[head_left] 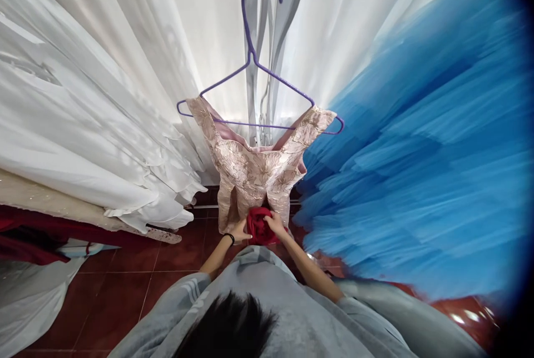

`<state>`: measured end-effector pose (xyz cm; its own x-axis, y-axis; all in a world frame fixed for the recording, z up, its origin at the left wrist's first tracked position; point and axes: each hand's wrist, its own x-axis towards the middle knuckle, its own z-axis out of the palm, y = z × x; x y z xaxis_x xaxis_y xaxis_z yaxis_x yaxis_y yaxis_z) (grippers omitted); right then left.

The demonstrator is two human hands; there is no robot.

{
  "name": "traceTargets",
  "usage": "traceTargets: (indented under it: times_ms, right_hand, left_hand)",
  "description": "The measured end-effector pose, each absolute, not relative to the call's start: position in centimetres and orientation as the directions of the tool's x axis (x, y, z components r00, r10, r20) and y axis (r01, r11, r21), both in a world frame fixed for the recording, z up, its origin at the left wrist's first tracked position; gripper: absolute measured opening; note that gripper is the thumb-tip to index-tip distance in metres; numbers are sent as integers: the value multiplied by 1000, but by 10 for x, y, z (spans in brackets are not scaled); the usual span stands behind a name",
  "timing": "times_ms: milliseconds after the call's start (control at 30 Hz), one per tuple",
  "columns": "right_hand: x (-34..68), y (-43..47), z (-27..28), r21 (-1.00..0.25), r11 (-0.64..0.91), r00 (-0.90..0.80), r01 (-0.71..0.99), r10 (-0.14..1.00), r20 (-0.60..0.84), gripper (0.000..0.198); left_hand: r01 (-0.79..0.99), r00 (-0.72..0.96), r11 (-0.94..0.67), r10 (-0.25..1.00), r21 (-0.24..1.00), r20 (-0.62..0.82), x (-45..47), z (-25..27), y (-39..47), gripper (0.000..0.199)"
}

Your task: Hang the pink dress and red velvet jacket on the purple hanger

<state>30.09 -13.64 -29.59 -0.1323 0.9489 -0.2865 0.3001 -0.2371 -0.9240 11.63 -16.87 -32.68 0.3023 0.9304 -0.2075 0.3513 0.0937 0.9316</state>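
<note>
Both hands meet low in the middle of the view, at the hem of a pink brocade dress [254, 172]. L hand [239, 232], w/ a black band at the wrist, is curled closed on the left side of a red cloth [258, 225]. R hand [276, 223] is curled closed on the cloth's top right, fingers bent over it. The red cloth is bunched between the two hands, touching the dress's lower edge; can't tell if it is part of the dress or a separate piece.

The dress hangs from a purple wire hanger [254, 63], shoulder straps spread over the hanger's two ends, bodice facing the camera. Hanger hook goes up over a pale metal rail upright [252, 41] behind it.

Left of the dress: white gowns [92, 108] in heavy folds, reaching down toward the floor, w/ a beige hem and dark red fabric under them at the far left. Right of the dress: a big blue tulle skirt [417, 152], layers pressed just beside the dress and the R forearm.

Below: dark red floor tiles [125, 291]. At the bottom edge, the person's dark hair and grey top.
</note>
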Motion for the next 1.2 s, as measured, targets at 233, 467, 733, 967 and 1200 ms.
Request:
traceTargets:
  times_ms: [233, 467, 733, 967, 1200]
  right_hand:
    - [341, -101, -237, -948, -51, -265, 314, 954, -139, 20]
    - [397, -97, -154, -674, 333, -503, 659, 862, -67, 34]
    - [371, -121, -107, -517, 225, -23, 826, 930, 368, 30]
    - [401, -103, -71, -936, 137, -886, 323, 391, -249, 39]
    - [373, -119, -86, -903, -426, -711, -53, 652, -265, 58]
  left_hand:
    - [349, 169, 91, 973, 933, -159, 123, -304, -133, 74]
    - [383, 17, 18, 999, 924, -27, 105, -232, -130, 11]
    - [442, -238, -78, 950, 893, 201, 86, -167, -143, 6]
    - [51, 159, 151, 975, 987, -157, 62, -128, -144, 13]
    - [275, 211, -228, 962, 934, 172, 130, -100, -177, 51]
